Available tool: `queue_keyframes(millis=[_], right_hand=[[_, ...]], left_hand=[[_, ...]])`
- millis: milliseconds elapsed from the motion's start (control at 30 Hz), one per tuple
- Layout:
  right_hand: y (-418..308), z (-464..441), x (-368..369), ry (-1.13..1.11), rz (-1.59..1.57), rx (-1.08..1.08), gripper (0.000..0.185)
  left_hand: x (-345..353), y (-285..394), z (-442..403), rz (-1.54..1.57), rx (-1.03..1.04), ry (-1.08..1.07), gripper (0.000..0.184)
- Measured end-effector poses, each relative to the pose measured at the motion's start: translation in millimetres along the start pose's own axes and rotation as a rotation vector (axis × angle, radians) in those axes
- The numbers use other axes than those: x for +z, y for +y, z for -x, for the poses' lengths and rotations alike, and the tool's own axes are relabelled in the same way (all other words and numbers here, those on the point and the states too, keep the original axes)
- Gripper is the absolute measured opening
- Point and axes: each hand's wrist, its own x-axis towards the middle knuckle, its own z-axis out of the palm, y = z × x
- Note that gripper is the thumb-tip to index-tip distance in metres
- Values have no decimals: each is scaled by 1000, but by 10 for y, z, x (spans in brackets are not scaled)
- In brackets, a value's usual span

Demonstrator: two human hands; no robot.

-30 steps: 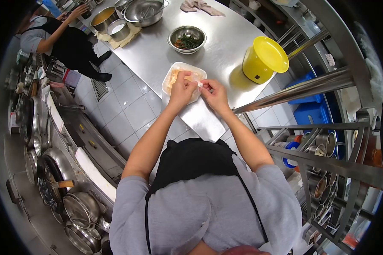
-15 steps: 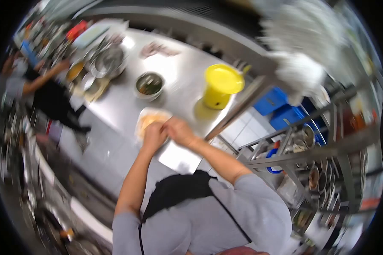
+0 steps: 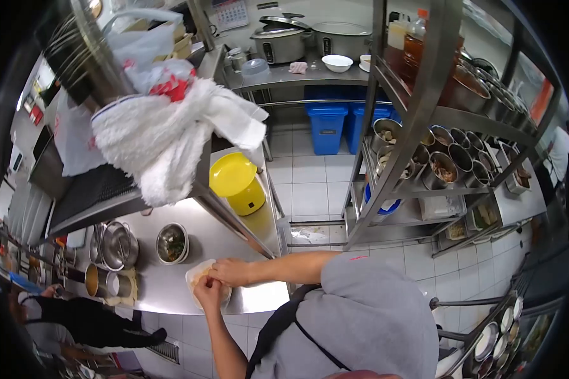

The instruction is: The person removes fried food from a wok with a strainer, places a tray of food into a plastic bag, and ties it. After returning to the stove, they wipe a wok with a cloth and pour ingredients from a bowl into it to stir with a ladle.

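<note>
A white tray-like container (image 3: 189, 278) with pale orange contents (image 3: 200, 273) stands near the edge of the steel table. Above it, my left hand (image 3: 210, 292) is closed, its fingertips pinched together. My right hand (image 3: 230, 272) reaches in from the right, also closed, with its fingers close against the left ones. Whatever the fingers hold, if anything, is too small to make out. Left of the container sits a metal bowl (image 3: 172, 244) with dark green food in it. A yellow lidded bin (image 3: 238, 183) stands beyond my hands.
A steel shelf post (image 3: 234, 221) rises near my right forearm, with white towels (image 3: 177, 139) hanging above. Bowls and pots (image 3: 119, 245) stand at the table's left. A co-worker in a black apron (image 3: 101, 321) is at lower left. A rack of metal pots (image 3: 439, 170) stands right.
My view has swung to the right, bringing the rice cookers, blue bins and pot rack into sight. Both hands stay together over the container, fingers still closed.
</note>
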Motion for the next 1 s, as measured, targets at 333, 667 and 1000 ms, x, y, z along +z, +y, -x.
queue_keyframes(millis=[333,667,1000], right_hand=[[-83,248,94,74,-162,77,24],[-6,212,102,-10,10,-14,19],[-40,230,106,-66,-4,-60,21]], left_hand=[[81,-98,-6,205,-42,-163,7],[5,143,-30,306,-200,-301,20],[-62,43,13,405,-296,-304,27]])
